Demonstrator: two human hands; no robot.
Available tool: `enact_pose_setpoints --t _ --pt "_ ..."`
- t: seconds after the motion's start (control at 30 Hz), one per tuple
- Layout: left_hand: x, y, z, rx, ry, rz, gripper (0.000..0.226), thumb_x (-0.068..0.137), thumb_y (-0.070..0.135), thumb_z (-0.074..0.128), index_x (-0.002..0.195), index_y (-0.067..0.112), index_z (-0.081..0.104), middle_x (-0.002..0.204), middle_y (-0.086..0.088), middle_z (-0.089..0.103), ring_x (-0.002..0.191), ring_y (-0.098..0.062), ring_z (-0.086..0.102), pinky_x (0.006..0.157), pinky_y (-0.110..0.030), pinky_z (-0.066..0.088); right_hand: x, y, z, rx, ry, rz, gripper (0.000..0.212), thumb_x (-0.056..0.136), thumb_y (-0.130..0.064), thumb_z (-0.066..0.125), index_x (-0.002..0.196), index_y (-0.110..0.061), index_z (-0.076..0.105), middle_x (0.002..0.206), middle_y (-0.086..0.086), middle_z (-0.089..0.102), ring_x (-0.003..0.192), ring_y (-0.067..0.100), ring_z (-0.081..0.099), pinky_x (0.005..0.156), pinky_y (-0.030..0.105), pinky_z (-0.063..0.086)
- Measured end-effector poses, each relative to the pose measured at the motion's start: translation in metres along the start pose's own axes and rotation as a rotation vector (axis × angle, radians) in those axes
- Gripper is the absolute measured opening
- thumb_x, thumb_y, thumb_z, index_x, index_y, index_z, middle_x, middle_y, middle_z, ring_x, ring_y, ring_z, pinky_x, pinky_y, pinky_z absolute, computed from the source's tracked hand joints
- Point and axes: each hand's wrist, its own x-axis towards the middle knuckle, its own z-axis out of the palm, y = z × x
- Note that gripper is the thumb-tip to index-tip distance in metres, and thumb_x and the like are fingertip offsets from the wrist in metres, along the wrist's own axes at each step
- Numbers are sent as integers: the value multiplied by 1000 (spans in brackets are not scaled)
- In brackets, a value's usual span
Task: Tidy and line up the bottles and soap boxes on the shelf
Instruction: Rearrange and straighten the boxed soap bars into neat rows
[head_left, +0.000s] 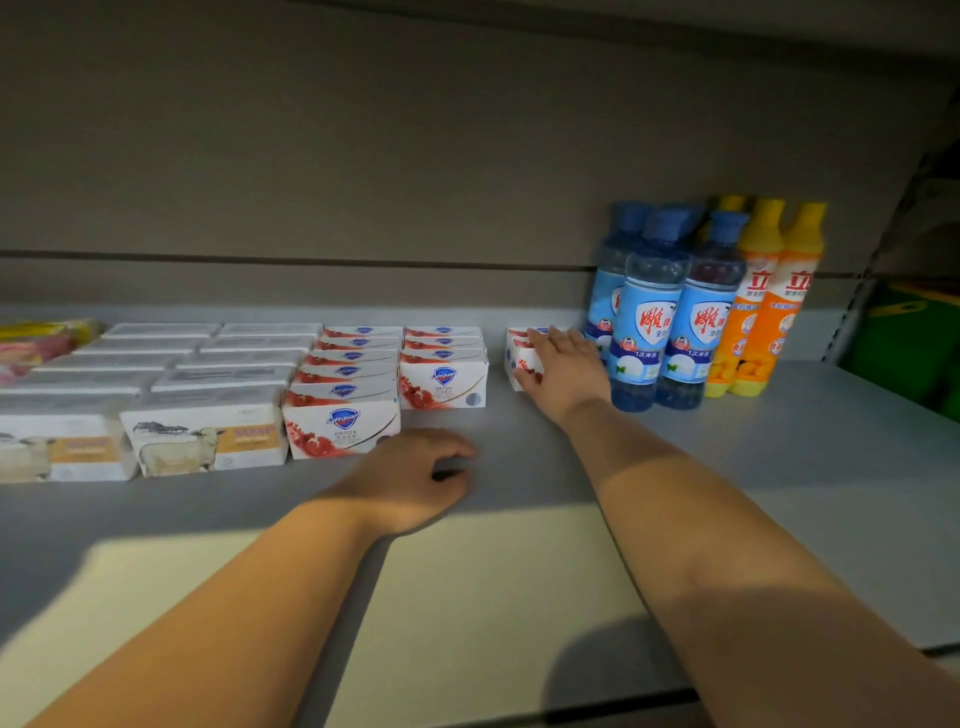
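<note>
right hand (563, 366) outstretched, grip clasped, left hand (415, 478) loosely curled

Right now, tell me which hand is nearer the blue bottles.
Right. The right hand grips the stray soap boxes just beside the blue bottles; the left hand rests on the shelf farther left, before the Safeguard rows.

At the far left edge of my feed I see a soft bundle of yellow and pink plastic packets (39, 343), blurred. A plain grey back panel (363, 182) with a dark horizontal seam runs behind everything. Far right, past a slotted metal upright (878, 260), sits a bright green container (904, 353) with a yellow mark.
</note>
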Motion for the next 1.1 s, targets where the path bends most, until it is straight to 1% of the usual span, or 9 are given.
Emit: enact_pose_setpoints --t 0.17,0.27,0.43,0.53,0.63,0.73,0.87,0.97,1.1 --pt "0 -2 2 -18 28 50 29 86 25 61 114 25 67 122 13 63 108 7 48 79 11 19 4 -1 5 -55 72 -3 60 91 -53 39 141 -20 37 146 7 40 133 29 34 112 41 21" --pt "-1 -2 2 -36 20 85 28 86 23 61 113 23 68 121 11 64 99 20 36 78 12 18 3 -1 6 -72 89 10 60 91 -54 39 141 -20 37 144 6 42 131 28 36 110 41 23" --pt "-1 -2 1 -42 4 74 28 87 24 60 114 24 67 121 11 63 99 20 36 78 12 19 4 0 6 -39 89 9 60 91 -54 40 140 -20 37 144 6 41 132 27 35 112 41 22" --pt "-2 -1 1 -18 -2 42 30 87 24 59 116 24 66 124 11 62 108 7 48 81 7 22 -2 0 6 56 62 31 64 92 -52 39 146 -20 26 153 5 28 142 28 18 117 41 8" --pt "-1 2 -1 16 -30 11 32 89 27 56 121 26 63 130 12 58 120 -3 48 87 -3 24 -11 -6 -3 189 191 -23 67 94 -46 43 150 -20 16 158 3 13 146 25 0 115 39 -7" --pt "-2 6 -4 38 -54 13 33 91 28 54 124 26 61 133 11 55 123 -4 46 91 -7 25 -25 -25 -12 279 251 -235 63 92 -29 53 147 -13 27 155 7 22 145 27 9 116 38 0" --pt "-2 9 -6 45 -72 12 33 92 27 52 124 25 60 133 10 56 121 -6 48 90 -10 29 -32 -47 -9 251 60 -421 67 88 -18 54 147 -14 24 156 4 18 146 20 10 119 30 3" --pt "-2 11 -8 42 -74 5 33 92 28 53 125 25 60 133 9 56 120 -7 49 91 -13 30 -34 -53 -11 196 -24 -418 73 86 -20 56 149 -13 19 156 6 20 144 20 16 117 29 10" --pt "-4 13 -10 45 -80 2 34 93 29 51 126 27 59 133 9 56 120 -8 50 94 -16 32 -46 -59 -16 135 65 -378 81 82 -31 63 148 -9 21 139 14 35 131 28 29 107 29 20"
